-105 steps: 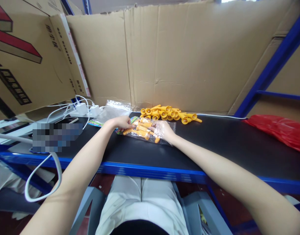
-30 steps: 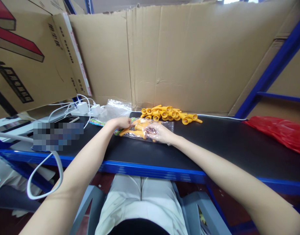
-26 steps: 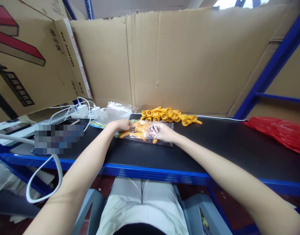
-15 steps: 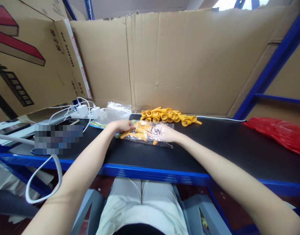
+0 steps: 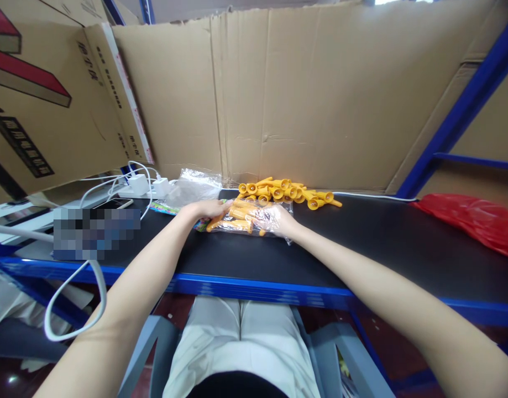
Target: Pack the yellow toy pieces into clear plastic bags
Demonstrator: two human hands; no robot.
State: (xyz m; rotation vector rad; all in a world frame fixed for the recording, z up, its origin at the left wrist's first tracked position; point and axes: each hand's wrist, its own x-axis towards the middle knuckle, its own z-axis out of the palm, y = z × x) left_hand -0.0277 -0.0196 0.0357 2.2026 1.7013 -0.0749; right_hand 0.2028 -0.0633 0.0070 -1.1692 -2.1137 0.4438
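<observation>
A clear plastic bag (image 5: 232,226) with several yellow trumpet-shaped plastic pieces (image 5: 241,212) in it lies on the black tabletop. My left hand (image 5: 210,208) rests at the bag's left end, fingers stretched out over its edge. A colourful printed strip (image 5: 201,225) shows just below that hand. My right hand (image 5: 282,220) is at the bag's right end, its fingers under the clear film, near the yellow pieces. Glare on the film hides whether those fingers hold a piece. Behind the bag, a pile of similar yellow pieces (image 5: 278,190) has several flared ends facing me.
Another clear bag (image 5: 195,185) lies behind my left hand. White chargers (image 5: 140,184) and cables stand at the left, near a phone (image 5: 115,204) and a blurred-out patch. Red plastic (image 5: 465,218) lies far right. Cardboard (image 5: 320,105) walls the back; a blue rail (image 5: 254,293) edges the table.
My left hand's fingers have gone from curled to stretched out over the bag. My right hand has shifted slightly, still under the film. The whole view has tilted a little.
</observation>
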